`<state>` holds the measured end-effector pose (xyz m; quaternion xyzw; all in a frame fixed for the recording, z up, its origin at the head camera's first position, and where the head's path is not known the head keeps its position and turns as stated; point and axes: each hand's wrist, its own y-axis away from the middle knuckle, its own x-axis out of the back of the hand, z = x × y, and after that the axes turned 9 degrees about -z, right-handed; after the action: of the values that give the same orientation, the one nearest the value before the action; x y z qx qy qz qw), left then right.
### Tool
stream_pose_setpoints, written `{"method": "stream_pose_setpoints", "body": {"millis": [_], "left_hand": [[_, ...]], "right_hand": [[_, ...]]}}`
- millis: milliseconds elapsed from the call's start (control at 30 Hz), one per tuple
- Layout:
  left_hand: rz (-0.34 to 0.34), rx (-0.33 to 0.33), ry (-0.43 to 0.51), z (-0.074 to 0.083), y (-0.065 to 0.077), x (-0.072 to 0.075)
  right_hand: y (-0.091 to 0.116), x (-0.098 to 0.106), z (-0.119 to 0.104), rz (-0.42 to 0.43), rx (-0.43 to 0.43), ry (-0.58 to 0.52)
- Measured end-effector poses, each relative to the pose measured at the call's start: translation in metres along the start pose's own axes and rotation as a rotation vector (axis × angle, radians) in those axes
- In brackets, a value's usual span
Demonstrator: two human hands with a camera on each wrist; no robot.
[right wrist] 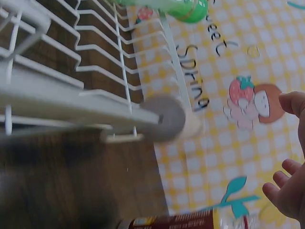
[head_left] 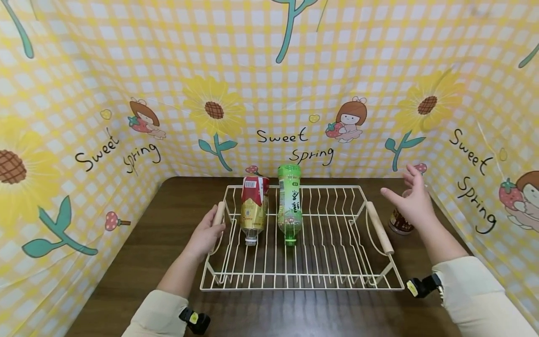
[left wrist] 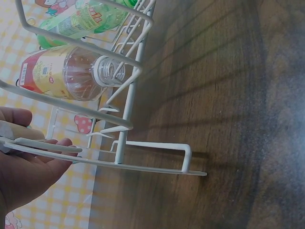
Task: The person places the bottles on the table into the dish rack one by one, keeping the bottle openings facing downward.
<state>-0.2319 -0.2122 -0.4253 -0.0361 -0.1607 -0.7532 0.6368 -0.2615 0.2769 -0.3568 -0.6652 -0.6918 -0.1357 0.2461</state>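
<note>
A cream wire dish rack [head_left: 324, 289] with wooden side handles stands on the table. My left hand [head_left: 206, 236] grips its left wooden handle [head_left: 220, 214]; in the left wrist view the fingers [left wrist: 57, 155] curl beneath it. Two plastic bottles sit neck down in the rack: a clear bottle [head_left: 254, 206] with a red-and-gold label, and a green bottle [head_left: 289, 201] beside it. My right hand [head_left: 414, 203] is raised off the rack's right side, thumb and fingers spread, holding nothing. Partly hidden behind it stands a clear bottle with a dark brown label [head_left: 400, 222].
The right wooden handle [head_left: 380, 229] leans outward between the rack and the brown-labelled bottle. Yellow checked cloth [head_left: 269, 93] walls in the dark wooden table [head_left: 139, 262] at the back and both sides.
</note>
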Motion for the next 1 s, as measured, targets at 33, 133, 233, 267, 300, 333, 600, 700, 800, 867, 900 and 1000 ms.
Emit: {"method": "stream_pose_setpoints", "body": {"millis": [33, 133, 233, 267, 300, 333, 600, 700, 800, 867, 900, 1000], "left_hand": [[-0.001, 0.002, 0.001, 0.000, 0.000, 0.000], [0.000, 0.003, -0.006, -0.001, 0.000, 0.001], [0.002, -0.003, -0.015, -0.002, 0.000, 0.001], [0.003, -0.004, -0.019, -0.002, 0.000, 0.002], [0.005, -0.006, -0.022, -0.002, -0.001, 0.002], [0.007, -0.008, -0.026, -0.002, 0.000, 0.002], [0.013, -0.011, -0.021, -0.001, 0.000, 0.000], [0.009, -0.009, -0.013, -0.001, 0.000, 0.000], [0.001, -0.004, -0.001, -0.001, 0.000, 0.001], [-0.004, -0.006, 0.007, -0.001, -0.001, 0.002], [-0.005, -0.006, 0.007, -0.001, -0.001, 0.002], [-0.009, -0.010, 0.004, -0.002, -0.001, 0.002]], "right_hand": [[0.001, 0.002, 0.004, 0.017, -0.005, 0.004], [0.004, 0.007, 0.013, 0.059, -0.036, 0.017], [0.007, 0.011, 0.024, 0.109, -0.069, 0.030], [0.008, 0.012, 0.027, 0.125, -0.079, 0.035], [0.009, 0.013, 0.031, 0.141, -0.085, 0.041], [0.009, 0.014, 0.034, 0.155, -0.092, 0.049], [0.013, 0.016, 0.062, 0.245, -0.100, 0.087], [0.013, 0.015, 0.071, 0.255, -0.116, 0.097], [0.011, 0.013, 0.076, 0.258, -0.142, 0.097], [0.010, 0.013, 0.078, 0.256, -0.161, 0.096], [0.009, 0.012, 0.079, 0.254, -0.169, 0.097], [0.007, 0.010, 0.083, 0.254, -0.201, 0.099]]}}
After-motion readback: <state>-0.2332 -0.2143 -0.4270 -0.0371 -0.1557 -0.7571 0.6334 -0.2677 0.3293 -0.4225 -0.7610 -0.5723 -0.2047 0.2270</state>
